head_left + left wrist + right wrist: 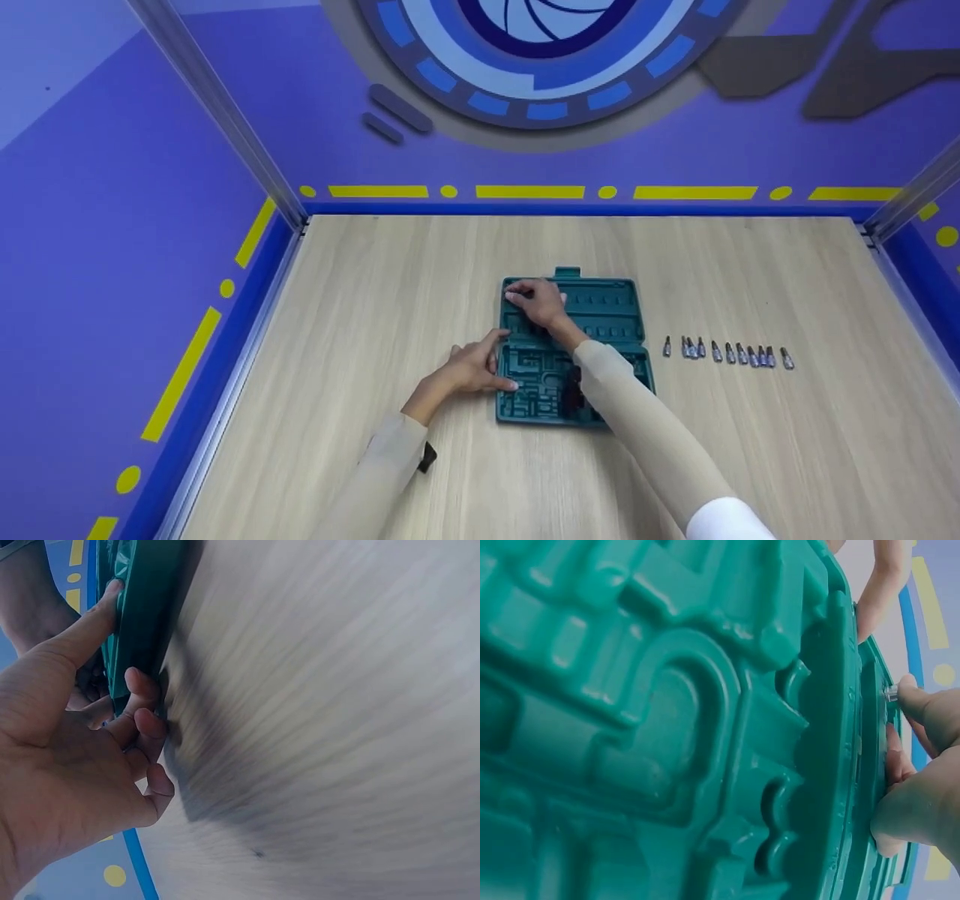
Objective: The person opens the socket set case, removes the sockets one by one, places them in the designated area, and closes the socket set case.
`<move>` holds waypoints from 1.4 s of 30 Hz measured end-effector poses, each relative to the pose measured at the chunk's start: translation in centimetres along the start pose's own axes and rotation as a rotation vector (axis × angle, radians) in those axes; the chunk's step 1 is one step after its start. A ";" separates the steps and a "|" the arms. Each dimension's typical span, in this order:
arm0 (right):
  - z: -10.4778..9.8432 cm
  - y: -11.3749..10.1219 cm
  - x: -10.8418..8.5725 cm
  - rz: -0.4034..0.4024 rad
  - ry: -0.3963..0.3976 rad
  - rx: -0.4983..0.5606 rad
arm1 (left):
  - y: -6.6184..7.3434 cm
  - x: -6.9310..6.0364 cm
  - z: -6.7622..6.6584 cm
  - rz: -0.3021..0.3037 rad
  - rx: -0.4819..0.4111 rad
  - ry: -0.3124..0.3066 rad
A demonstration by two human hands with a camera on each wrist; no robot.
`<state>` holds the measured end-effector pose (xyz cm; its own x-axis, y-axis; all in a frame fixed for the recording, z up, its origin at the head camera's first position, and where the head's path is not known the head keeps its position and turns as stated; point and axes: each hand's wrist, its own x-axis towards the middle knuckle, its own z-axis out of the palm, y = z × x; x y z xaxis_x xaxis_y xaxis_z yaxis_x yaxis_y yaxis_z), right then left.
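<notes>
A green plastic tool case (536, 415) lies unfolded on the table, its moulded compartments facing up. At its left side, my left hand (472, 366) holds the edge, with the thumb on the rim of the near half and the other fingers bent alongside. My right hand (538, 301) is over the upper left of the far half, pinching a small silver screwdriver bit (890, 693) between thumb and fingertip. In the head view, this bit is hidden by the fingers. The right forearm covers part of the case, where something dark red (574, 390) shows beside the sleeve.
Several loose screwdriver bits (729, 353) stand or lie in a rough row on the table right of the case. The wooden table (375, 300) is bordered by a blue back wall (525, 169) and a left side wall (97, 247).
</notes>
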<state>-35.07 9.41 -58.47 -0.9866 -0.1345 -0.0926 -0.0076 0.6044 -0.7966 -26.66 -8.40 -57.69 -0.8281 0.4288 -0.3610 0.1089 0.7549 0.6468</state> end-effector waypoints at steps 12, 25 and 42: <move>0.4 0.0 -0.2 0.029 0.056 0.119 | -0.3 -0.3 0.0 0.033 -0.008 0.008; -1.4 0.9 -1.1 -0.048 -0.095 0.322 | -0.5 -0.2 0.1 0.019 -0.011 0.021; -7.9 1.4 -3.4 -0.048 -0.192 0.361 | -0.3 0.0 0.2 0.017 -0.026 0.041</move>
<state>-32.97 16.90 -54.58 -0.9379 -0.3206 -0.1324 0.0383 0.2837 -0.9581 -26.58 -8.52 -57.97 -0.8483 0.4204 -0.3218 0.1096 0.7341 0.6701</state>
